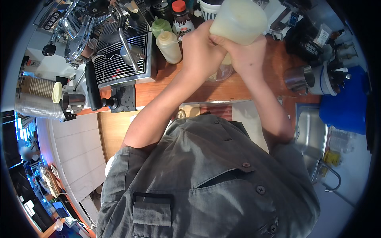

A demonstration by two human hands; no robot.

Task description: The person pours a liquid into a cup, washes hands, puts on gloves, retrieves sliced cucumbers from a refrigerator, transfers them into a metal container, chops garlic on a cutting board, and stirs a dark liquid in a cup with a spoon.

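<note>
Both of my hands are closed around a translucent squeeze bottle (240,22) with pale cream contents. It is tipped so that its broad rounded-square base faces up toward me. My left hand (203,49) wraps it from the left, and my right hand (248,53) grips it from the right, the two meeting below the base. The bottle's lower end is hidden behind my hands. Under them, on the wooden counter (166,88), stands a clear plastic cup (224,73), mostly covered by my wrists.
An espresso machine (79,35) with a drip tray (115,51) fills the left. Beside it stand a cream squeeze bottle (169,48), a green one (161,27) and a red-capped brown bottle (181,18). A metal pitcher (298,77) and a sink (307,135) are at right.
</note>
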